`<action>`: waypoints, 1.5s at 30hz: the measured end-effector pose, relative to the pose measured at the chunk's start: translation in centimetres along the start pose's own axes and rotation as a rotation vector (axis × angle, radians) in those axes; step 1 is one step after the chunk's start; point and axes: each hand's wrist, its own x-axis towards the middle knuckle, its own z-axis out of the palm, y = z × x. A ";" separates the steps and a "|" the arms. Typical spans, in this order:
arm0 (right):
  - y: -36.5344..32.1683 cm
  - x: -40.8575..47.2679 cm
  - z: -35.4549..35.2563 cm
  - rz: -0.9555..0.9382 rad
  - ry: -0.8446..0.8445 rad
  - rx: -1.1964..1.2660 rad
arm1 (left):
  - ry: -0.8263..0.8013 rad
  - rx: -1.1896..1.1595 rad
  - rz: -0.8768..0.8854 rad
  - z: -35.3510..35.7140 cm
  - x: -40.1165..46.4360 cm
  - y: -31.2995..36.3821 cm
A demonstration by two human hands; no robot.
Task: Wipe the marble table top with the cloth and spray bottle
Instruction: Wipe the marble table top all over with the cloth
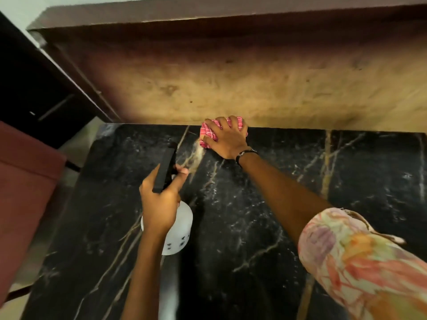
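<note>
Item: black marble counter (pixel 254 227), wipe in progress. Your right hand (pixel 227 139) presses the bunched pink cloth (pixel 209 132) flat at the counter's far edge, fingers curled over it. Your left hand (pixel 159 204) grips the spray bottle (pixel 180 229), finger on its trigger. Risk: cloth slipping over the far edge; spray hitting the wooden panel (pixel 231 77) behind.

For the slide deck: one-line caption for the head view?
Right hand presses pink cloth at the marble table top's far edge; left hand holds spray bottle.
</note>
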 end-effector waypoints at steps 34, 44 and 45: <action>-31.3 13.2 8.6 -0.108 0.069 -0.022 | 0.278 -0.030 0.015 -18.2 6.0 -4.0; -27.9 6.2 9.0 -0.492 -0.052 -0.049 | 0.368 -0.085 -0.069 -21.3 1.7 -4.9; -27.9 4.8 9.3 -0.538 -0.071 -0.054 | 0.384 -0.088 -0.080 -21.8 1.0 -5.0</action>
